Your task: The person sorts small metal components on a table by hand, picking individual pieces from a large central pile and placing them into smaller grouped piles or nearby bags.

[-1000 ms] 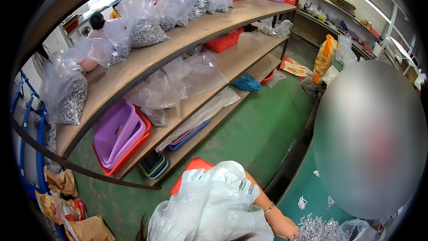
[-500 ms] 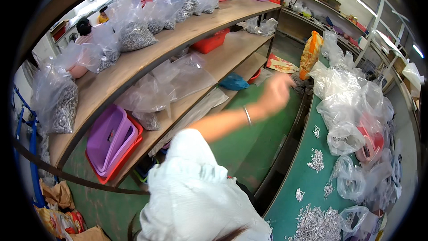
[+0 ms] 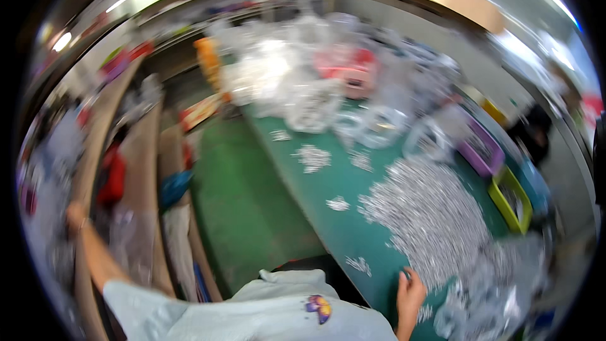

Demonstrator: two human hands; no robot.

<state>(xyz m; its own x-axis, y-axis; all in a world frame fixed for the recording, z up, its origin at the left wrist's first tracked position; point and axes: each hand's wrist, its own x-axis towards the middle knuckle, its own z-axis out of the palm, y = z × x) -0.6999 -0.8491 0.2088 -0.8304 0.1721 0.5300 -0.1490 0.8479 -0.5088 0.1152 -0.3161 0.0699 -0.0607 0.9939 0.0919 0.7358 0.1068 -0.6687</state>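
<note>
My left hand (image 3: 76, 216) reaches out to the far left, at the edge of the upper wooden shelf (image 3: 95, 164). Motion smears its fingers, so whether it grips the edge does not show. Over the green tabletop (image 3: 331, 227), my right hand (image 3: 411, 292) has its fingers curled together beside a large heap of small silvery metal pieces (image 3: 435, 215). A tiny dark spot shows at its fingertips; what it is cannot be made out. Smaller piles lie along the table's near edge, among them one pile (image 3: 313, 158) and another (image 3: 338, 203).
Clear plastic bags (image 3: 271, 66) crowd the table's far end around a pink basket (image 3: 353, 72). Purple (image 3: 481, 145) and lime-green trays (image 3: 510, 199) stand right of the heap. Green floor (image 3: 246, 196) runs between table and shelves. A blue bag (image 3: 175, 188) lies on a lower shelf.
The view has swung right toward the table. My left arm, which stretched across the middle, now extends to the left shelf. My right hand has come into view beside the heap.
</note>
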